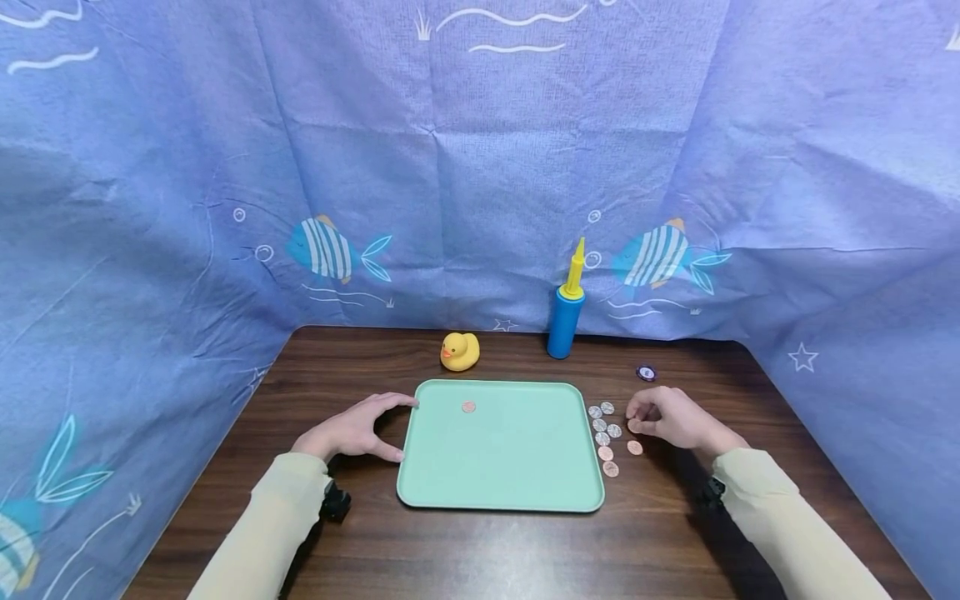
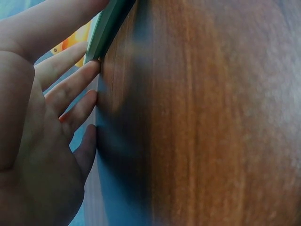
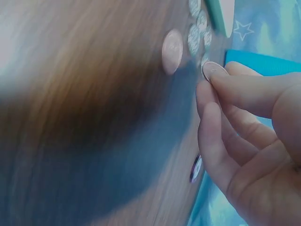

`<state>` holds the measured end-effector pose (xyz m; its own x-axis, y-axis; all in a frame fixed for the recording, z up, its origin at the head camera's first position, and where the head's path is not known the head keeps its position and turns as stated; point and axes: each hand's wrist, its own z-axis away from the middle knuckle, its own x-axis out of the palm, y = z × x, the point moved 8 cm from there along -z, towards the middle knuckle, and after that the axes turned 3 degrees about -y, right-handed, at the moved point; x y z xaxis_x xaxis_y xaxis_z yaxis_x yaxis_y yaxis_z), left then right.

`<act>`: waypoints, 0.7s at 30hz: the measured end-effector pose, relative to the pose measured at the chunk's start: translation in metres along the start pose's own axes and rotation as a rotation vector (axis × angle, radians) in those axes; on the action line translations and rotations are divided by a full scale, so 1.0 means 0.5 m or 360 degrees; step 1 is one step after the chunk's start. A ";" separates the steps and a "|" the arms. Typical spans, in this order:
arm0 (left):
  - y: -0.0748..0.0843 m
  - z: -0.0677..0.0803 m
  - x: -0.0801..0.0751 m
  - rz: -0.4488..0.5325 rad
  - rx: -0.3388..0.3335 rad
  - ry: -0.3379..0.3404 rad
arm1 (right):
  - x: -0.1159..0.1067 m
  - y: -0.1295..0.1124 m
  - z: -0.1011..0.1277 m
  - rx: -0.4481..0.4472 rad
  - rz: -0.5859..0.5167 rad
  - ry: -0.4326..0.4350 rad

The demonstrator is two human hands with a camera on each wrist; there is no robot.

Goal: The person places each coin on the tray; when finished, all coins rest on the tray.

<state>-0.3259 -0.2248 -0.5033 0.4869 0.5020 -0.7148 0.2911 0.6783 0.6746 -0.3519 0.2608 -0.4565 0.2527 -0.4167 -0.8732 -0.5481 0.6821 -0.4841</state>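
A pale green tray [image 1: 498, 467] lies on the brown table with one copper coin [image 1: 468, 407] in its upper left part. My left hand [image 1: 360, 429] rests at the tray's left edge, thumb and fingers spread and fairly straight. To the right of the tray, my right hand [image 1: 675, 417] pinches a copper coin [image 3: 214, 68] between thumb and fingertips. Just below that hand lies another copper coin [image 1: 635, 447]. Beside the tray's right rim is a loose group of several silver coins [image 1: 600, 425], with two copper coins [image 1: 605, 453] at its near end.
A yellow rubber duck [image 1: 460, 352] sits behind the tray. Right of it stands a blue hand pump [image 1: 566, 321] with a yellow nozzle. A dark poker chip [image 1: 646, 373] lies beyond my right hand. Blue fish-print cloth [image 1: 495, 183] hangs behind and along both sides.
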 end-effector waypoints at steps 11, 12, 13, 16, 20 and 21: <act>0.002 0.006 0.000 0.0029 -0.0002 -0.0003 | 0.019 -0.062 -0.072 0.0012 -0.0174 -0.0058; 0.002 0.006 0.000 0.0029 0.0001 -0.0002 | 0.022 -0.068 -0.078 -0.0001 -0.0190 -0.0060; 0.002 0.006 0.000 0.0031 0.0004 -0.0001 | 0.025 -0.074 -0.084 -0.0008 -0.0202 -0.0059; 0.002 0.004 0.000 0.0039 0.0009 -0.0001 | 0.035 -0.091 -0.103 -0.0042 -0.0225 -0.0056; 0.000 0.000 0.000 0.0030 0.0008 -0.0004 | 0.047 -0.108 -0.128 -0.0030 -0.0240 -0.0042; 0.000 -0.001 0.000 0.0026 0.0009 -0.0004 | 0.049 -0.113 -0.135 -0.0019 -0.0251 -0.0043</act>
<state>-0.3263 -0.2244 -0.5033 0.4935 0.5116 -0.7034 0.2878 0.6671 0.6871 -0.3687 0.1716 -0.4468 0.3575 -0.5018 -0.7876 -0.5094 0.6021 -0.6149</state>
